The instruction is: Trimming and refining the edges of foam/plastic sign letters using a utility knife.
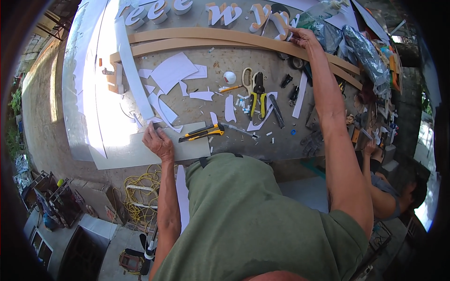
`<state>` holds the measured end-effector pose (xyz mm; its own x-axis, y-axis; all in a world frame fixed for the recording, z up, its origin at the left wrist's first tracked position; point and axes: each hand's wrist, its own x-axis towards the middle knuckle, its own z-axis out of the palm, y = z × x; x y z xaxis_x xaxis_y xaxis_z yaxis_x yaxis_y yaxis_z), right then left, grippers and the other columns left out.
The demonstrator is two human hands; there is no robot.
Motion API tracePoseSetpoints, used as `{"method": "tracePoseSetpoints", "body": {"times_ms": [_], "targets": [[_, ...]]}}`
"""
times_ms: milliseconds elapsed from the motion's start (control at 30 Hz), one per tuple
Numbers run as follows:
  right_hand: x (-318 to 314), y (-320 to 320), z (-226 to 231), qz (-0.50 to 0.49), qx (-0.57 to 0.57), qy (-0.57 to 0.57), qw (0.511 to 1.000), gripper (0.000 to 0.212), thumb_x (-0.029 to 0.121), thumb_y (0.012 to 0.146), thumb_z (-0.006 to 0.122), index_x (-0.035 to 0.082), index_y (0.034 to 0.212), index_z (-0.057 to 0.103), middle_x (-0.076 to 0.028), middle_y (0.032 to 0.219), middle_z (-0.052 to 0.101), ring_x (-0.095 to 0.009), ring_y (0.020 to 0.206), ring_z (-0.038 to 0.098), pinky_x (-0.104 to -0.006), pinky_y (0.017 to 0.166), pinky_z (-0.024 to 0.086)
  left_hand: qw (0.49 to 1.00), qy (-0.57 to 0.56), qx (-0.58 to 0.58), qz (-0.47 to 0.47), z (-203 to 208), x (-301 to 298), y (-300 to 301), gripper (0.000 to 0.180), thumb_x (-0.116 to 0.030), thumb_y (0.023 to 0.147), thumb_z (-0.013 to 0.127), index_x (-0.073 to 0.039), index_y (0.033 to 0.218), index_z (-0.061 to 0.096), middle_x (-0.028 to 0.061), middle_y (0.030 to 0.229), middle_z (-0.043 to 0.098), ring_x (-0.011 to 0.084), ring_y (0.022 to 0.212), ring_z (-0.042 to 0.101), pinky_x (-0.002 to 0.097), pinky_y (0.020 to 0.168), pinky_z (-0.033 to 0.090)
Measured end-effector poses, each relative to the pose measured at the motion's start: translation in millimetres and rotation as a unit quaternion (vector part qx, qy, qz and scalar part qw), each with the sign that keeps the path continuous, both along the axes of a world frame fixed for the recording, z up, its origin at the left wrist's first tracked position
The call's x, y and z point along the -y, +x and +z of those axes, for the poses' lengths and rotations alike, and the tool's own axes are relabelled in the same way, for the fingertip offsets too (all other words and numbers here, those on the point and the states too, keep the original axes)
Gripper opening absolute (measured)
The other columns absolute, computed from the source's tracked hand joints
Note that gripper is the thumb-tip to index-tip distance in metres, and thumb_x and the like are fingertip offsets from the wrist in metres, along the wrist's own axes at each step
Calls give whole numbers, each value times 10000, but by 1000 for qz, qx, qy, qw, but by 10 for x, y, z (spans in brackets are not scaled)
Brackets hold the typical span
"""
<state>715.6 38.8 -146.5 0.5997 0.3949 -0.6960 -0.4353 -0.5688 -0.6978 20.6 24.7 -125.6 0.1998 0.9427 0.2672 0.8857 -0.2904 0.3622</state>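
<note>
My left hand (159, 142) is at the table's near edge, its fingers curled over the end of a light board (194, 144). Small white scraps and the lower end of a long white strip (136, 75) lie at its fingertips; whether it pinches one I cannot tell. With my right arm stretched far forward, my right hand (303, 38) has its fingers closed on the edge of a white cut-out letter (281, 27) with tan sides. Under that wrist run two long tan strips (201, 33). More cut-out letters (222, 15) stand along the far side.
A yellow utility knife (202, 133), scissors (247, 79), yellow-handled snips (257, 96), a pencil (230, 88) and white offcuts (174, 71) litter the table. Crumpled plastic (365, 49) is heaped at far right. Another person (386, 194) sits at right. A yellow cord (138, 196) lies lower left.
</note>
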Motion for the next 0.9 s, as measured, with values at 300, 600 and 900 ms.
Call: {"method": "tracePoseSetpoints", "body": {"times_ms": [300,600,900], "targets": [[156,-588,562,91,546,-48,831,211,163,810,727,-15,925,737,-103,797,711,-200,597,688,-294,515,539,1000,-6,-10,9,-22,56,-38,422,-136,907,574,-36,1317,570,180,1203,569,359,1110,497,457,982,386],[78,-630,353,99,339,-32,935,224,93,794,773,-69,934,711,-118,813,720,-156,582,679,-269,517,556,1000,-4,-11,4,-18,32,-31,415,-133,907,570,-34,1310,575,184,1217,568,358,1103,501,457,974,386],[166,-636,260,68,236,102,964,274,113,779,767,-62,982,713,-138,852,732,-188,628,700,-287,590,573,999,18,-24,-11,3,22,-10,393,-138,933,549,-6,1303,545,199,1195,587,379,1087,518,480,946,392]]}}
